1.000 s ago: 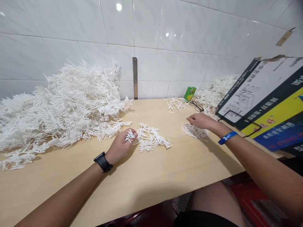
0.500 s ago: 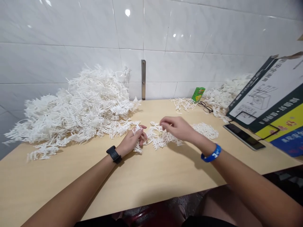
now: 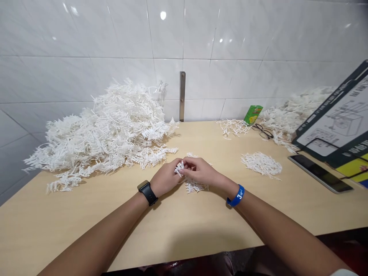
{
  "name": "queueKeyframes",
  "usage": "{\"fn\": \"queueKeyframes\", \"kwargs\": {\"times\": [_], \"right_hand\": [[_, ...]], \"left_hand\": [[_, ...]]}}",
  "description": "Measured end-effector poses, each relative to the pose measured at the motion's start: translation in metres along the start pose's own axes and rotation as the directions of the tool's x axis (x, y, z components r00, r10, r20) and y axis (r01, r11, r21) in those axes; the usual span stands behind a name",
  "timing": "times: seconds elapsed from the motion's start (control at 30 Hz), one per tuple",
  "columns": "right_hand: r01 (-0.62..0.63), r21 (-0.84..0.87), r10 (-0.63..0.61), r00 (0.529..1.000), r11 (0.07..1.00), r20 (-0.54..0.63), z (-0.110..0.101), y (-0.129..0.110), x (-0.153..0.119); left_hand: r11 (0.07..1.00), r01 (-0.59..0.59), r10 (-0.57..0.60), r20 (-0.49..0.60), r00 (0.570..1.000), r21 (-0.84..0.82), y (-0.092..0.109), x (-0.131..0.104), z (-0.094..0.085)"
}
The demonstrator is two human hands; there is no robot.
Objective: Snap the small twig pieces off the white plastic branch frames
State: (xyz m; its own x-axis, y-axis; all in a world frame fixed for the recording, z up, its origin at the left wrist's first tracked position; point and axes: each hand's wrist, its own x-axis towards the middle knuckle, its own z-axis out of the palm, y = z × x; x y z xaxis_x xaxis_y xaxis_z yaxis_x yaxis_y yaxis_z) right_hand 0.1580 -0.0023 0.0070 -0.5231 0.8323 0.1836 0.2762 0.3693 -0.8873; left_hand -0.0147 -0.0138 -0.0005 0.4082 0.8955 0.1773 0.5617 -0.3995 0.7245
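Observation:
My left hand (image 3: 166, 177) is closed around a small white branched plastic piece (image 3: 179, 168), whose prongs poke out between thumb and fingers. My right hand (image 3: 201, 171) meets it at the fingertips, its thumb and fingers pinched on the same piece. Beneath and behind my right hand lie more white pieces (image 3: 195, 186) on the table, partly hidden by it. To the left rises a large heap of white branched pieces (image 3: 115, 126). A small flat pile of white sticks (image 3: 261, 164) lies to the right of my hands.
The wooden table (image 3: 161, 237) meets a tiled wall with a metal bracket (image 3: 182, 96). At the right are a phone (image 3: 320, 173), a printed carton (image 3: 336, 119), glasses (image 3: 263, 131), a green packet (image 3: 253, 115), scattered white bits (image 3: 234, 127) and another white heap (image 3: 296, 111).
My right hand has come down and left to meet my left hand, and its fingers have closed on the white piece. The whole view has shifted so things appear further right.

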Motion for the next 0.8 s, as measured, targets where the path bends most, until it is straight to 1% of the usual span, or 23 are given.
{"fn": "queueKeyframes", "kwargs": {"times": [0.07,0.2,0.3,0.37,0.43,0.47,0.53,0.6,0.7,0.8], "right_hand": [[-0.001,0.005,0.001,1.000,1.000,-0.026,-0.001,0.002,-0.002],[-0.019,0.087,0.028,0.995,0.996,-0.096,-0.010,0.007,-0.005],[-0.012,0.074,0.026,0.983,0.997,-0.183,-0.015,0.009,-0.006],[0.017,0.040,-0.007,0.971,0.999,-0.241,-0.016,0.011,-0.007],[0.065,-0.007,-0.065,0.962,0.998,-0.264,-0.016,0.013,-0.007],[0.088,-0.032,-0.094,0.960,0.996,-0.262,-0.016,0.014,-0.007],[0.117,-0.070,-0.131,0.961,0.991,-0.242,-0.016,0.015,-0.008],[0.129,-0.084,-0.143,0.970,0.988,-0.198,-0.017,0.016,-0.008],[0.103,-0.057,-0.109,0.989,0.993,-0.100,-0.016,0.014,-0.009],[0.038,0.006,-0.038,0.998,0.999,-0.043,-0.012,0.012,-0.011]], "left_hand": [[0.999,-0.003,0.003,0.015,1.000,-0.038,0.002,0.000,0.000],[0.986,0.025,-0.020,0.036,0.999,-0.164,0.005,0.002,-0.003],[0.954,0.038,-0.028,0.039,0.999,-0.296,0.003,0.004,-0.005],[0.906,0.047,-0.034,0.039,0.999,-0.420,0.000,0.006,-0.005],[0.882,0.063,-0.038,0.061,0.997,-0.466,-0.001,0.007,-0.005],[0.893,0.071,-0.036,0.086,0.996,-0.445,-0.001,0.007,-0.005],[0.934,0.072,-0.025,0.137,0.990,-0.349,0.001,0.006,-0.006],[0.958,0.063,-0.020,0.153,0.988,-0.279,0.005,0.005,-0.008],[0.965,0.049,-0.014,0.136,0.991,-0.257,0.010,0.003,-0.010],[0.965,0.019,0.019,0.140,0.990,-0.262,0.010,0.003,-0.009]]}}
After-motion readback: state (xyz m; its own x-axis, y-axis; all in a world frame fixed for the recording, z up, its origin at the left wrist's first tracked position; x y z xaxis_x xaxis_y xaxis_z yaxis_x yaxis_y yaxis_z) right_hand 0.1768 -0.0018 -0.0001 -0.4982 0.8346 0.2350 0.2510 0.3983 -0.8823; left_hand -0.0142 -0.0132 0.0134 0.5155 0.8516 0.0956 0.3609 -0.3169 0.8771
